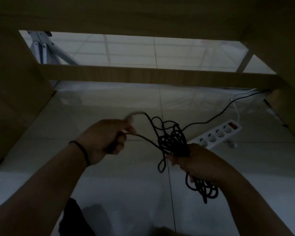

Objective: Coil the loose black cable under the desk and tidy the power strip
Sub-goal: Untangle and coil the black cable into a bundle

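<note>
Black cable (173,142): a loose bundle of loops held above the tiled floor (126,106) under the desk (143,14). The bundle's long axis runs from upper left to lower right through the right hand, with loops fanned above it and more hanging below the wrist. One strand runs left to the left hand; another trails right and away toward the desk's far right corner.

Right hand (199,162): fingers clenched round the middle of the bundle.

Left hand (107,138): fingers curled, pinching the strand; its blurred end rises above the knuckles.

Power strip (218,133): white, lying flat on the floor just behind the right hand, long axis slanting from near left to far right, red switch at the far end.
</note>
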`<state>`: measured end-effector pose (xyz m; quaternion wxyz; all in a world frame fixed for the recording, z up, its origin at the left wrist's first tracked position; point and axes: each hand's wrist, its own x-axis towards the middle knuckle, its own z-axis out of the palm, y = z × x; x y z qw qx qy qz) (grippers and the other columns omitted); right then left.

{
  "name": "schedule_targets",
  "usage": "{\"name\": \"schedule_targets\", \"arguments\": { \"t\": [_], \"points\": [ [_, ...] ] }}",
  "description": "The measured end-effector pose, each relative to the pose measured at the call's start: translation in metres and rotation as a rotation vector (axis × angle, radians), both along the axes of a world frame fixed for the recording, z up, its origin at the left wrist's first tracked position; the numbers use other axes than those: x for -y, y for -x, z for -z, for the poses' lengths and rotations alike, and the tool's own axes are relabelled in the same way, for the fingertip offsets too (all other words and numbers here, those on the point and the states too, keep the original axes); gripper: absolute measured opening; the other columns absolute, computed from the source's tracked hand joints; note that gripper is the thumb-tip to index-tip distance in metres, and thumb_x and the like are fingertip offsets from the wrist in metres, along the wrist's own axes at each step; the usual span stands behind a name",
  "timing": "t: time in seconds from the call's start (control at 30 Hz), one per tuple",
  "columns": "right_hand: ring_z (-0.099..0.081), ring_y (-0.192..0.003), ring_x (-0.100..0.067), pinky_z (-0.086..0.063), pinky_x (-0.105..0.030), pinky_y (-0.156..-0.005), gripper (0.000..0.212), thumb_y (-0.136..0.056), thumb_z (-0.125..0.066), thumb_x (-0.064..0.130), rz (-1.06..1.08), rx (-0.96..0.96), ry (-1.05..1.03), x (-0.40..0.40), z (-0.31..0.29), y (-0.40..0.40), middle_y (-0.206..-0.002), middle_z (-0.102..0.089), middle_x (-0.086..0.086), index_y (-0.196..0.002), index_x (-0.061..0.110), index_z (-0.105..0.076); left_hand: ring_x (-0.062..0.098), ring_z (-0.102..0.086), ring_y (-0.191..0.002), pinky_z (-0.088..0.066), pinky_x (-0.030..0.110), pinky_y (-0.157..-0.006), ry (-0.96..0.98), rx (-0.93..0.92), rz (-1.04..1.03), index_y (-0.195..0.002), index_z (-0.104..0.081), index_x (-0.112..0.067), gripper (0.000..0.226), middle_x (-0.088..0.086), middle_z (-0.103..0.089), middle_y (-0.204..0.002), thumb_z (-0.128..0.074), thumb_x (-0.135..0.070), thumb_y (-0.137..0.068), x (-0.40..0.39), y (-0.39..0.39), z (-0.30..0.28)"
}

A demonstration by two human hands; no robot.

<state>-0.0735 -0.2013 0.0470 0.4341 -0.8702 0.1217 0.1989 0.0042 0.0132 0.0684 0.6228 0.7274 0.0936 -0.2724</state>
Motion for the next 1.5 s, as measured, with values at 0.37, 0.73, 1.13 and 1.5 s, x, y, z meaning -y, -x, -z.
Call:
{"name": "schedule_targets", "arguments": {
  "t": [0.37, 0.73, 1.13, 1.5],
  "points": [
    [-0.056, -0.053, -0.002, -0.042, -0.015, -0.065, 0.033, -0.091, -0.051, 0.039, 0.033, 0.046, -0.245, -0.001, -0.005, -0.001, -0.047, -0.053, 0.007, -0.072, 0.015, -0.065, 0.004, -0.06, -0.1, -0.047, 0.019, -0.094, -0.184, 0.762, -0.013, -0.129, -0.044, -0.03, 0.05, -0.007, -0.064, -0.113, -0.06, -0.01, -0.086, 0.013, 0.007, 0.023],
    [-0.051, -0.043, -0.018, -0.046, -0.025, -0.047, 0.025, -0.083, -0.06, 0.034, 0.02, -0.012, -0.511, -0.006, -0.019, 0.004, -0.05, -0.052, -0.001, -0.073, 0.011, -0.063, 0.001, -0.054, -0.066, -0.036, 0.009, -0.057, -0.35, 0.832, 0.437, -0.072, -0.064, -0.015, 0.022, -0.009, -0.056, -0.065, -0.062, -0.033, -0.085, 0.023, 0.018, 0.033],
    [-0.047, -0.033, -0.003, -0.039, -0.011, -0.041, 0.037, -0.085, -0.055, 0.049, -0.028, 0.059, 0.006, 0.001, -0.005, 0.003, -0.046, -0.05, 0.003, -0.073, 0.015, -0.058, 0.001, -0.057, -0.08, -0.043, 0.006, -0.063, -0.495, 0.802, 0.391, -0.075, -0.072, -0.019, 0.025, -0.008, -0.064, -0.074, -0.066, -0.043, -0.075, -0.007, -0.001, 0.012],
    [-0.045, -0.038, -0.012, -0.04, -0.022, -0.047, 0.046, -0.086, -0.058, 0.044, 0.219, 0.043, -0.464, -0.035, 0.002, 0.003, -0.044, -0.044, 0.005, -0.051, 0.018, -0.043, 0.007, -0.055, -0.06, -0.042, 0.009, -0.052, -0.123, 0.593, -0.221, -0.078, -0.064, -0.013, 0.016, 0.001, -0.06, -0.068, -0.057, -0.02, -0.09, 0.038, 0.025, 0.024]
  ]
}}
